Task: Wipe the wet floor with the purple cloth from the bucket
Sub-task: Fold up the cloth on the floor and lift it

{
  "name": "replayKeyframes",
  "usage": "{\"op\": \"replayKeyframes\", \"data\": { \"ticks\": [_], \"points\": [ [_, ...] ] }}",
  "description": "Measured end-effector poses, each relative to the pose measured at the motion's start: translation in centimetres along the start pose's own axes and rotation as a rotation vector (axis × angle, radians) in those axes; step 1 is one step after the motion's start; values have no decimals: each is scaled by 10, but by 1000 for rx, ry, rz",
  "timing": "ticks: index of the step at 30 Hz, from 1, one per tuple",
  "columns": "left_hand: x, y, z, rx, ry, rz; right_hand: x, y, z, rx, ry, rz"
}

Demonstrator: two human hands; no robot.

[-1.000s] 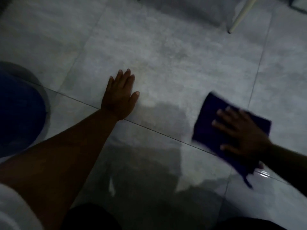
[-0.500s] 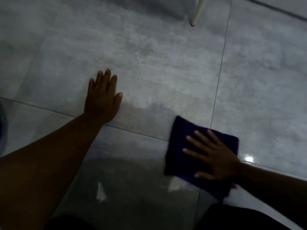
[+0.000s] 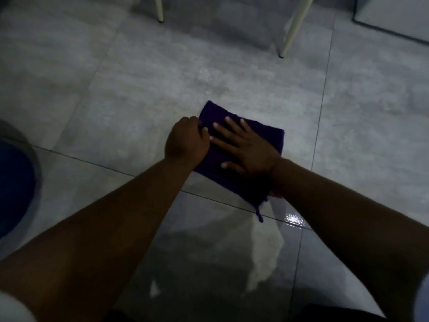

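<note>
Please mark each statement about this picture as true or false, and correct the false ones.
1. Both hands touch the purple cloth. True.
2. The right hand is a closed fist. False: it lies flat, fingers spread, on the cloth.
3. The left hand has its grip curled at the cloth's left edge. True.
4. The cloth hangs in the air. False: it lies on the tiled floor.
5. Two pale furniture legs stand beyond the cloth. True.

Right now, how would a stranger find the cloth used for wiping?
Look at the grey tiled floor, below the two pale furniture legs. The purple cloth lies flat there under both hands, the only dark, coloured thing on the tiles.
</note>
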State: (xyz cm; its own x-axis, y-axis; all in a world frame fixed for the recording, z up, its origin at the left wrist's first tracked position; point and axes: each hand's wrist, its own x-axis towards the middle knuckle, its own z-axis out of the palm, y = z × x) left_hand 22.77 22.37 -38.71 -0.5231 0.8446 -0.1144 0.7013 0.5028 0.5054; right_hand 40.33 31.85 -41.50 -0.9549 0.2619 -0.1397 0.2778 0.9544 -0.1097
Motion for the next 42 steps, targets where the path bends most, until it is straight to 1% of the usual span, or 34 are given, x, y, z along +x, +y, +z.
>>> {"op": "replayKeyframes", "data": {
  "ticks": [1, 2, 4, 5, 6, 8, 10, 13, 14, 16, 18, 19, 20, 21, 22, 23, 25, 26, 27, 30, 33, 35, 36, 38, 39, 42],
  "points": [
    [2, 7, 0, -23, -1, -89, 2, -8, 0, 27, 93, 59],
    [4, 13, 0, -42, -15, -177, -1, -14, -1, 54, 215, 175],
    [5, 19, 2, -57, -75, -298, -17, -21, 1, 79, 438, 504],
    [6, 20, 4, -57, -113, -331, -30, -26, 4, 80, 500, 654],
    [6, 21, 5, -61, -150, -362, -41, -31, 7, 88, 521, 765],
    [6, 21, 9, -76, -231, -400, -57, -45, 16, 128, 457, 877],
    [3, 22, 8, -121, -251, -373, -62, -54, 21, 171, 392, 912],
    [-3, 27, -2, -246, -180, -246, -58, -54, 18, 202, 354, 989],
    [-4, 30, -9, -307, -179, -207, -57, -52, 15, 224, 329, 1026],
    [-3, 41, -27, -436, -220, -141, -55, -50, 7, 290, 254, 1107],
    [-3, 60, -54, -505, -273, -77, -47, -53, -6, 357, 189, 1147],
    [-2, 71, -72, -527, -293, -52, -38, -56, -15, 424, 196, 1149],
    [-2, 83, -90, -550, -305, -35, -28, -61, -27, 573, 224, 1157],
    [-1, 93, -112, -574, -303, -20, -13, -69, -42, 799, 268, 1149],
    [-1, 101, -137, -600, -299, -8, 3, -79, -63, 1073, 285, 1127],
    [0, 108, -160, -632, -297, -6, 19, -90, -80, 1388, 295, 1057],
    [-1, 113, -216, -684, -241, -27, 52, -109, -117, 1917, 307, 875],
    [-3, 112, -245, -720, -196, -46, 68, -117, -137, 2106, 282, 797],
    [-5, 110, -272, -764, -153, -66, 84, -123, -156, 2224, 278, 718],
    [-18, 84, -356, -903, 10, -76, 128, -145, -225, 2345, 254, 430],
    [-40, 37, -424, -958, 212, -109, 163, -171, -281, 2342, 234, 182],
    [-61, -7, -458, -1004, 342, -171, 185, -196, -308, 2309, 209, 81],
    [-72, -29, -467, -1039, 379, -208, 195, -208, -315, 2269, 207, 85],
    [-93, -72, -474, -1069, 433, -319, 213, -235, -322, 2149, 184, 161],
    [-101, -92, -470, -1023, 448, -398, 220, -246, -317, 2070, 153, 201],
    [-114, -146, -442, -725, 419, -664, 231, -271, -287, 1793, 4, 329]
  ]
}}
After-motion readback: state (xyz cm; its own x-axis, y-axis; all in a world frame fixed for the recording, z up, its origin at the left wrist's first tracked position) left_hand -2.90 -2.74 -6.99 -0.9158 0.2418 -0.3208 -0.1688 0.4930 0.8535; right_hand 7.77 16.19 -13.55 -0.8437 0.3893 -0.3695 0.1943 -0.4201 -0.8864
